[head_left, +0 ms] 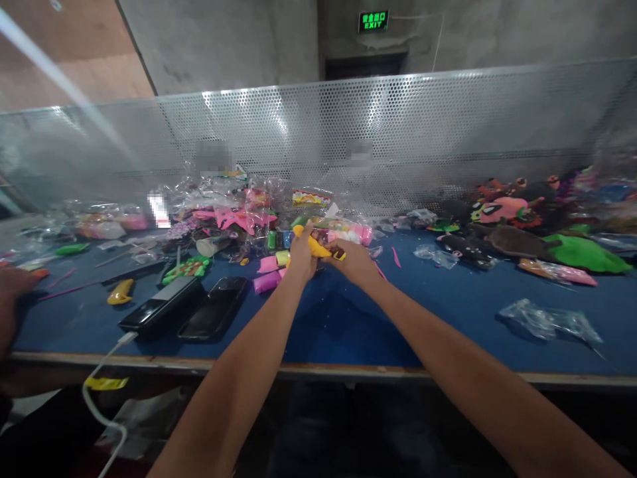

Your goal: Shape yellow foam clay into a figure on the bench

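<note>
My left hand (301, 257) grips a yellow clay-like piece with dark brown parts (318, 248) above the middle of the blue table (343, 325). On the other side my right hand (355, 264) pinches the brown and yellow end of the same piece. Just left of my left hand lie small pink and purple packets (267, 273). Behind my hands is a clear bag of coloured packets (343, 232) with a yellow and red label. Some of the fingertips are hidden by the piece and by the hands themselves.
A black phone (215, 309) and a power bank (162, 305) with a white cable lie to the left. Another person's hand (17, 285) is at the left edge. Clay figures (502, 211) and crumpled plastic (550, 322) lie right. A perforated metal screen (279, 133) runs behind.
</note>
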The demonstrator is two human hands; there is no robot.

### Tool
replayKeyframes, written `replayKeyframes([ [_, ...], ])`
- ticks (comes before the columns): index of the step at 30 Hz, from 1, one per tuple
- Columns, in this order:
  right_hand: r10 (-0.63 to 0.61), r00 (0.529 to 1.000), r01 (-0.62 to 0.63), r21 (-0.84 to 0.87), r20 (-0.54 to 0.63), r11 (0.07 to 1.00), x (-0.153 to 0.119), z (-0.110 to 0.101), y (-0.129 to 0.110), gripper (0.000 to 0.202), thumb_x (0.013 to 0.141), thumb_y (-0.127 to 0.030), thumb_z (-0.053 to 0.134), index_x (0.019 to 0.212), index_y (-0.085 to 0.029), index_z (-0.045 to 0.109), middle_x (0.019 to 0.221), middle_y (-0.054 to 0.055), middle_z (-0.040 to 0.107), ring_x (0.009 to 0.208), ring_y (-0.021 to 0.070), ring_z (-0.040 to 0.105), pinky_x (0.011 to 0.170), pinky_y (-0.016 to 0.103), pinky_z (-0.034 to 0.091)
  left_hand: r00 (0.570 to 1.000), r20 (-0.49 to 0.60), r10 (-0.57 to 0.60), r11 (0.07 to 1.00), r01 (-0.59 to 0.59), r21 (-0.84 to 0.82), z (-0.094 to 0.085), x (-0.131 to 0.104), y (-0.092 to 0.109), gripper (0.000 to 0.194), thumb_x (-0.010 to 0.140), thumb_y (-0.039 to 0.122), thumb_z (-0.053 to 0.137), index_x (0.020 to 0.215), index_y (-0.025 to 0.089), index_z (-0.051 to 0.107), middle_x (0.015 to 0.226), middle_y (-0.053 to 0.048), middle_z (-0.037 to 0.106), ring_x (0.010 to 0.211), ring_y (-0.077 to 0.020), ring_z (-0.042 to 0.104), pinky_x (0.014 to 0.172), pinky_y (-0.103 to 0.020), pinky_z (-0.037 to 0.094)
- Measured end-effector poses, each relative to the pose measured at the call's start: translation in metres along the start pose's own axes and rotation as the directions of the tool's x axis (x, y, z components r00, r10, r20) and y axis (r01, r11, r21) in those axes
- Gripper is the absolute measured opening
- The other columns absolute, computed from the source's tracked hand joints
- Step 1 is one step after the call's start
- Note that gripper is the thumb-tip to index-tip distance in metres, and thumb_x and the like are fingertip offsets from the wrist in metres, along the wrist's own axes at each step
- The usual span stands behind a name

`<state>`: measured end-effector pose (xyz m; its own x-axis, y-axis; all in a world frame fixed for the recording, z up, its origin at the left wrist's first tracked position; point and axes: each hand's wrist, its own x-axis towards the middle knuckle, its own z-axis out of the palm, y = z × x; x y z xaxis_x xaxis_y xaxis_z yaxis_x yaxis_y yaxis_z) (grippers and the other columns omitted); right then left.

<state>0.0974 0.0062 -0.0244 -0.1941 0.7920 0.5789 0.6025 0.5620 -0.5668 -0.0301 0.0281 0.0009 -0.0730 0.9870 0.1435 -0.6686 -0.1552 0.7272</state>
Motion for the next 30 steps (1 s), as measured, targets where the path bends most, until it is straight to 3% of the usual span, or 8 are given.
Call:
replayKeyframes([
  [8, 0.031, 0.999, -0.039, 0.278, 0.03, 0.96, 0.002, 0.006, 0.003, 0.021, 0.077, -0.029, 0.077, 0.097, -0.021, 0.076, 0.093, 0.004, 0.078, 0.081, 0.0192, 0.07, 0.075, 0.032, 0.052, 0.999, 0.019, 0.038, 0.998, -0.039, 0.041, -0.005, -0.001, 0.004, 0.042, 0.075, 0.046, 0.08, 0.072, 0.02, 0.048, 0.061, 0.006, 0.049, 0.05, -0.0069, 0.049, 0.042, -0.02, 0.031],
  [11, 0.055, 0.998, -0.048, 0.3, -0.016, 0.953, 0.003, 0.008, 0.002, 0.019, 0.075, -0.029, 0.078, 0.092, -0.02, 0.076, 0.088, 0.004, 0.078, 0.076, 0.018, 0.068, 0.074, 0.031, 0.052, 0.995, 0.033, 0.094, 0.994, -0.095, 0.052, -0.006, 0.0, 0.003, 0.042, 0.074, 0.046, 0.081, 0.071, 0.02, 0.048, 0.062, 0.006, 0.05, 0.049, -0.0071, 0.049, 0.044, -0.021, 0.034],
  [16, 0.078, 0.995, -0.05, 0.375, -0.06, 0.926, 0.003, 0.01, 0.001, 0.026, 0.071, -0.041, 0.08, 0.084, -0.02, 0.073, 0.082, 0.004, 0.076, 0.072, 0.0175, 0.067, 0.071, 0.031, 0.052, 0.988, 0.04, 0.15, 0.987, -0.152, 0.056, -0.005, 0.001, 0.002, 0.045, 0.071, 0.048, 0.083, 0.071, 0.02, 0.048, 0.062, 0.006, 0.05, 0.05, -0.0069, 0.05, 0.049, -0.022, 0.039],
  [21, 0.139, 0.988, -0.093, 0.459, -0.066, 0.884, 0.003, 0.011, 0.005, 0.027, 0.069, -0.043, 0.079, 0.08, -0.019, 0.072, 0.077, 0.004, 0.074, 0.069, 0.0172, 0.065, 0.067, 0.031, 0.051, 0.988, 0.069, 0.141, 0.99, -0.142, 0.013, -0.006, 0.0, 0.004, 0.042, 0.07, 0.042, 0.085, 0.073, 0.021, 0.049, 0.062, 0.006, 0.051, 0.051, -0.0069, 0.052, 0.051, -0.021, 0.041],
  [26, 0.186, 0.983, -0.155, 0.539, -0.003, 0.828, 0.002, 0.011, 0.007, 0.04, 0.066, -0.048, 0.079, 0.091, -0.018, 0.073, 0.073, 0.002, 0.071, 0.06, 0.0141, 0.06, 0.058, 0.029, 0.05, 0.983, 0.092, 0.162, 0.986, -0.163, 0.013, -0.008, 0.0, 0.004, 0.038, 0.07, 0.036, 0.086, 0.073, 0.021, 0.051, 0.063, 0.006, 0.052, 0.053, -0.0074, 0.053, 0.052, -0.021, 0.041],
  [30, 0.261, 0.964, -0.237, 0.614, 0.052, 0.753, 0.002, 0.009, 0.005, 0.044, 0.062, -0.056, 0.08, 0.081, -0.016, 0.073, 0.068, 0.002, 0.069, 0.057, 0.0126, 0.058, 0.057, 0.028, 0.051, 0.978, 0.09, 0.188, 0.981, -0.192, 0.036, -0.006, 0.001, 0.004, 0.034, 0.073, 0.031, 0.084, 0.07, 0.02, 0.051, 0.061, 0.006, 0.051, 0.053, -0.0073, 0.051, 0.055, -0.021, 0.041],
])
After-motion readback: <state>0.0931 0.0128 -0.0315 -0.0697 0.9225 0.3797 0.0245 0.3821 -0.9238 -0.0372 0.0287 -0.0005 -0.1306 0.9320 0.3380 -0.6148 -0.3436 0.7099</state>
